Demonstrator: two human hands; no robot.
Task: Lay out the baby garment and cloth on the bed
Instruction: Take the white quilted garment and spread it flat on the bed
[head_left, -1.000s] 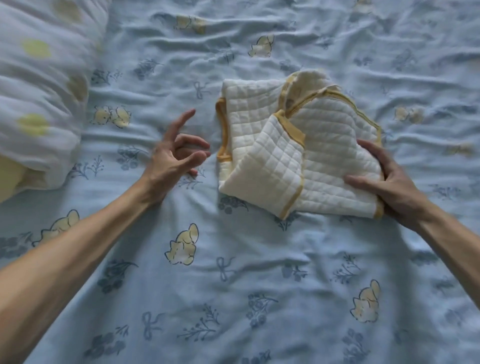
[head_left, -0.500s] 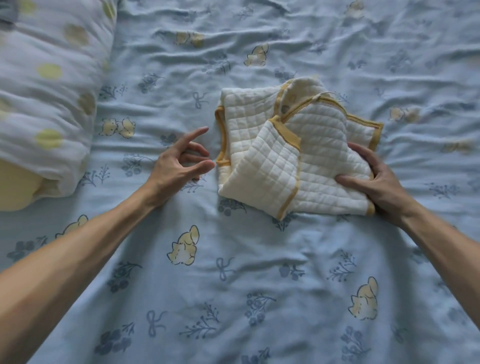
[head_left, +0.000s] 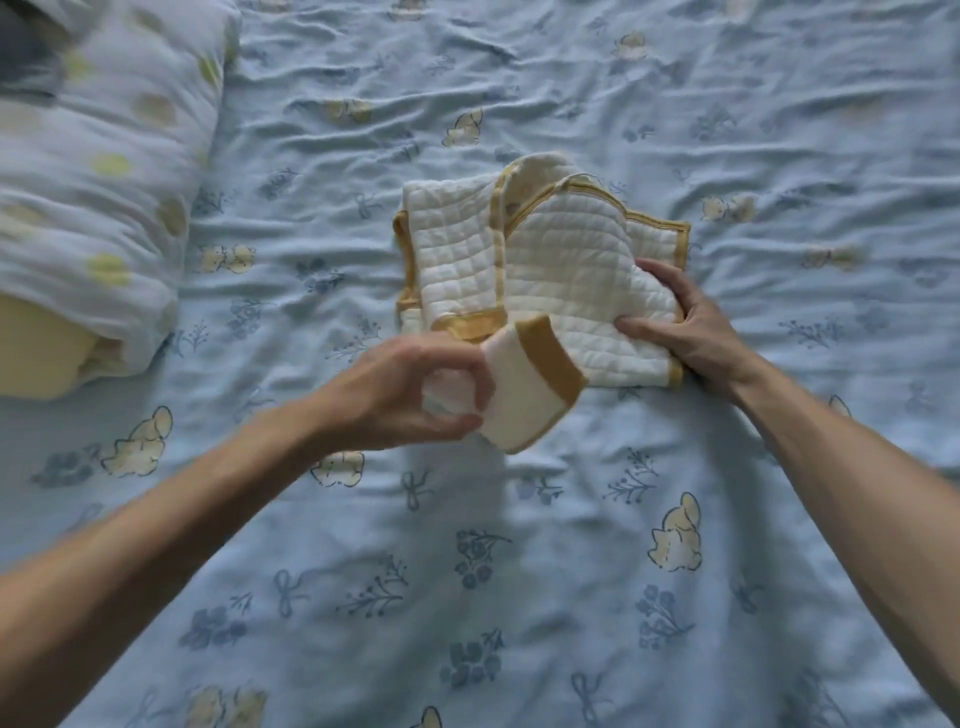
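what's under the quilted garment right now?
The blue printed bedsheet shows all round the garment. The right hand presses its right edge; the left hand pinches a lifted flap. Anything beneath the folded layers is hidden.

Left hand (head_left: 400, 395) at centre frame pinches with curled fingers (head_left: 457, 423); right hand (head_left: 685, 327), centre right, presses down, fingers spread.
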